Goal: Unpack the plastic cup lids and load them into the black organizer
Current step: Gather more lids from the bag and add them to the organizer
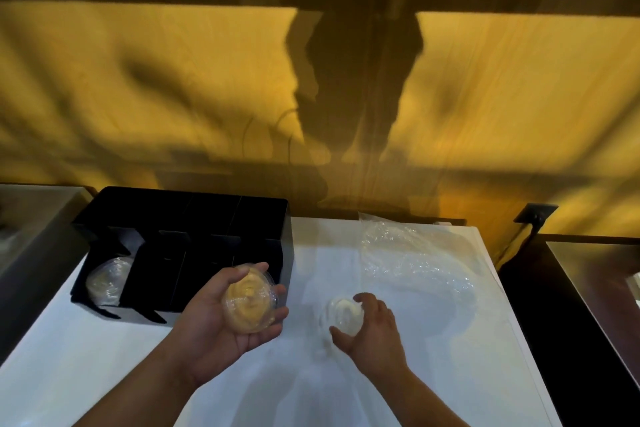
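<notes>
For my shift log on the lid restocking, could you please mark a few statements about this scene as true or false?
1. The left hand holds a stack of clear lids. True.
2. The black organizer has an empty leftmost compartment. False: stored lids sit in it.
3. The right hand has its grip on a second lid stack. True.
4. The plastic wrapper lies inside the organizer. False: it lies on the white table, right of the organizer.

A: We log the left hand (pixel 211 326) cupping a stack of clear lids (pixel 250 302), palm up, just before the black organizer (pixel 207 218).
B: Confirmed. We see the right hand (pixel 372 333) curled round a second lid stack (pixel 341 314) on the white table (pixel 450 374); crumpled plastic wrap (pixel 408 253) beyond; stored lids (pixel 107 279) in the organizer's leftmost compartment.
</notes>
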Motion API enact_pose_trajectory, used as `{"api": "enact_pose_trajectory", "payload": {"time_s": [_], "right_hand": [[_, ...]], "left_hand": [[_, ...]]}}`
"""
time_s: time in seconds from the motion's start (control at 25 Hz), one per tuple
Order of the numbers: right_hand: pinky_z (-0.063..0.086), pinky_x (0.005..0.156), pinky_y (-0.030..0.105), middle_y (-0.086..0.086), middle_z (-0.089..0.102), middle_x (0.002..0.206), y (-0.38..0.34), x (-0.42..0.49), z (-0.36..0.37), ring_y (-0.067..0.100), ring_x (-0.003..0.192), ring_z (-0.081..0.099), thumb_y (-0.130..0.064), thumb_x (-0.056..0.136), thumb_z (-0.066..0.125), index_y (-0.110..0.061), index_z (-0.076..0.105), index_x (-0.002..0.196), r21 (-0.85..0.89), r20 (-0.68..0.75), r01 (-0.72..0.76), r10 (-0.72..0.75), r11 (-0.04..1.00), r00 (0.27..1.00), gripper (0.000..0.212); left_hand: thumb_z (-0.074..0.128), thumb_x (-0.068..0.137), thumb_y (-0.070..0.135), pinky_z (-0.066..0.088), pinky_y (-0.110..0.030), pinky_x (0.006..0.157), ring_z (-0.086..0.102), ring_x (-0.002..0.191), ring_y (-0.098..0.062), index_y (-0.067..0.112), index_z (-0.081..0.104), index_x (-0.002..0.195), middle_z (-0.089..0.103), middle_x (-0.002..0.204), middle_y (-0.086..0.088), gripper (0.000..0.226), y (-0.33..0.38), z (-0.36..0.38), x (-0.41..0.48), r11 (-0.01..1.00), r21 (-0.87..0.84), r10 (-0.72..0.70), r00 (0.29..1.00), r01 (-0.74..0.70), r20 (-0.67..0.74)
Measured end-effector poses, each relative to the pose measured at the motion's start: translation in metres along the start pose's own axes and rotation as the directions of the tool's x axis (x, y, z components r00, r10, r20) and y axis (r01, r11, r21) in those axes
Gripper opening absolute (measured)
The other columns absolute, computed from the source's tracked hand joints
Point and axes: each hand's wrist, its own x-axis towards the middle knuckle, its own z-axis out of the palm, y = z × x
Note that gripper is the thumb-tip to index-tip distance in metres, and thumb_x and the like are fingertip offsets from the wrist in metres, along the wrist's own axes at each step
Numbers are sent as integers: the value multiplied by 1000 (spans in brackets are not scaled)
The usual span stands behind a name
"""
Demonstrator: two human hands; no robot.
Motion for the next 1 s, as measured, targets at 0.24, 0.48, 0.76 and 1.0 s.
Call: {"api": "enact_pose_trajectory", "payload": {"time_s": [0.24,0.48,0.76,1.0], "right_hand": [[57,80,34,13,69,120,-65,-1,-41,26,95,68,-62,61,84,-34,57,134,704,449,-419,97,573,888,82],[62,83,51,21,66,133,-126,25,-84,47,105,73,-42,99,67,-28,62,139,801,536,-460,-119,384,835,44],[50,53,27,6,78,84,-196,7,-65,16,68,68,-39,90,73,-14,75,100,675,445,-95,-300,732,844,27],[59,70,30,3,80,89,-227,-2,-36,13,77,73,-40,87,79,-20,73,93,600,424,2,-321,800,847,22]], "left_hand": [[74,81,33,64,-50,68,71,92,-48,13,66,135,70,119,-29,59,6,-5,-7,999,-32,27,998,-29,-63],[77,81,36,64,-49,74,72,99,-48,16,70,131,71,124,-28,55,12,-12,-13,999,-4,52,994,-52,-98],[86,70,43,64,-45,75,75,95,-36,11,79,117,75,114,-23,58,22,-15,-32,996,43,78,997,-77,-22],[78,82,45,59,-56,95,72,108,-45,4,70,131,70,124,-29,65,28,-35,-51,993,-29,119,993,-119,13]]}}
